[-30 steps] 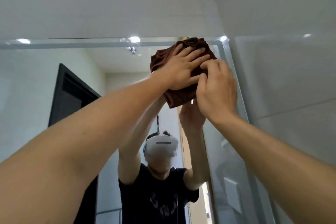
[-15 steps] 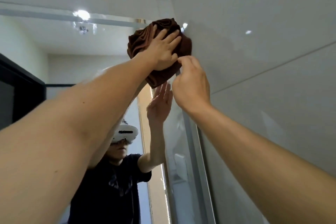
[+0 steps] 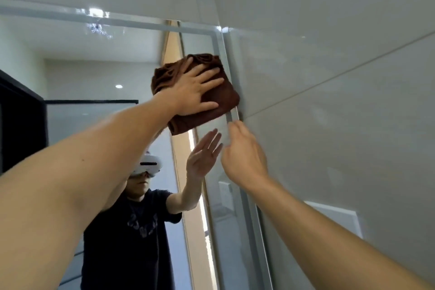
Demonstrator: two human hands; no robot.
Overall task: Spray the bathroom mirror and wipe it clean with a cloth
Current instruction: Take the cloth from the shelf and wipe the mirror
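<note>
A bunched brown cloth [image 3: 221, 103] is pressed flat against the bathroom mirror [image 3: 98, 73] near its right edge, below the top right corner. My left hand [image 3: 195, 92] lies spread on the cloth, palm down, holding it to the glass. My right hand [image 3: 242, 155] is just below the cloth, fingers apart and empty, its fingertips at the mirror's frosted right border. The mirror shows my reflection with both arms raised. No spray bottle is in view.
A white tiled wall [image 3: 329, 77] meets the mirror's right edge at a corner. A white socket plate [image 3: 336, 216] sits on that wall low down. A dark door frame [image 3: 21, 129] shows in the reflection at the left.
The cloth has slid down from the mirror's top right corner under my left hand. My right hand has come off the cloth and now hovers open below it.
</note>
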